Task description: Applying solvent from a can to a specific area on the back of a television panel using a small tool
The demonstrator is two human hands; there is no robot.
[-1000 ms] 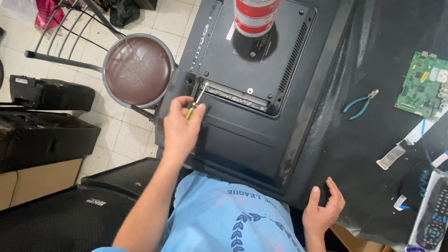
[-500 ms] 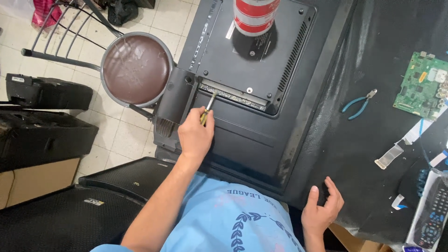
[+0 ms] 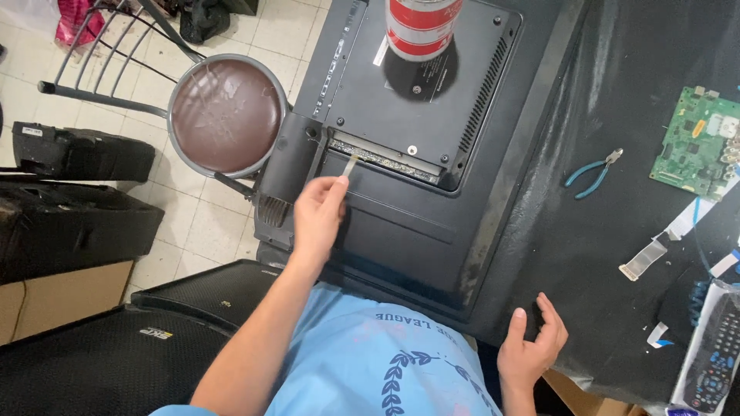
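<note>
The left hand (image 3: pixel 317 216) pinches a slim metal screwdriver (image 3: pixel 350 166) at the black television back panel's (image 3: pixel 401 223) left port strip; the right hand (image 3: pixel 532 350), fingers spread, braces the near edge.

Pale tiled floor (image 3: pixel 223 223) left of the grip; round brown metal stool (image 3: pixel 227 115) up-left; black speaker cabinets (image 3: pixel 77 223) farther left.

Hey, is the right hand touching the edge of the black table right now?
Touching. The head view shows the right hand with its fingers laid flat on the near edge of the black table, no gap visible beneath them.
</note>
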